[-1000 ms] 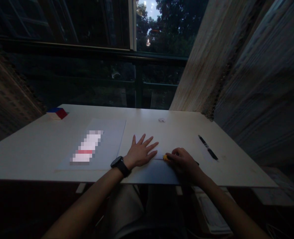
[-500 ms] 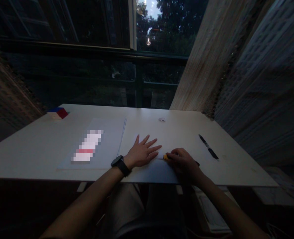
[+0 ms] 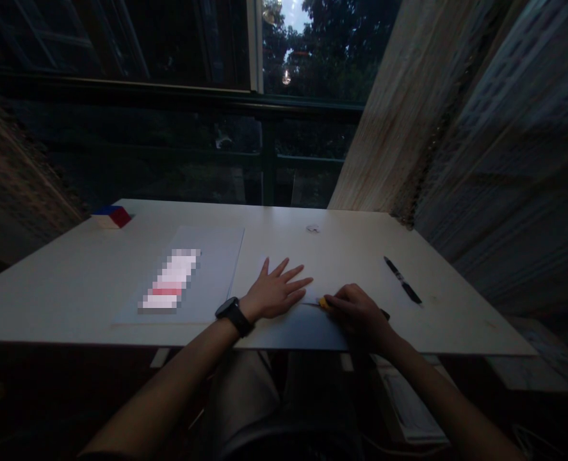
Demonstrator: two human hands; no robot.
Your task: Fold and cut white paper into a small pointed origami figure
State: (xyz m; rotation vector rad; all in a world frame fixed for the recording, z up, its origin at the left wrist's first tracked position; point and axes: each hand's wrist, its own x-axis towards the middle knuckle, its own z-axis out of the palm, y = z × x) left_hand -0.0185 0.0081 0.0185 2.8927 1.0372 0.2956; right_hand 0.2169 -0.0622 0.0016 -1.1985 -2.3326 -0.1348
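Flat on a sheet of white paper (image 3: 298, 331) near the table's front edge lies my left hand (image 3: 278, 294), fingers spread, a dark watch on its wrist. To its right, my right hand (image 3: 358, 310) is closed around a yellow and black utility knife (image 3: 323, 302). The knife's thin blade points left along the paper, toward the fingertips of my left hand. Its dark tail end sticks out behind my right hand. Part of the sheet is hidden under my left hand, and its far outline is hard to make out against the white table.
A stack of white paper (image 3: 214, 269) with a blurred-out patch is at the left of the white table (image 3: 48, 288). A puzzle cube (image 3: 112, 217) sits at the far left. On the right lies a black pen (image 3: 403, 280); a small pale ring-like item (image 3: 312, 228) is at the back.
My right hand has slid slightly to the right with the utility knife. My left hand stays pressed in the same place.
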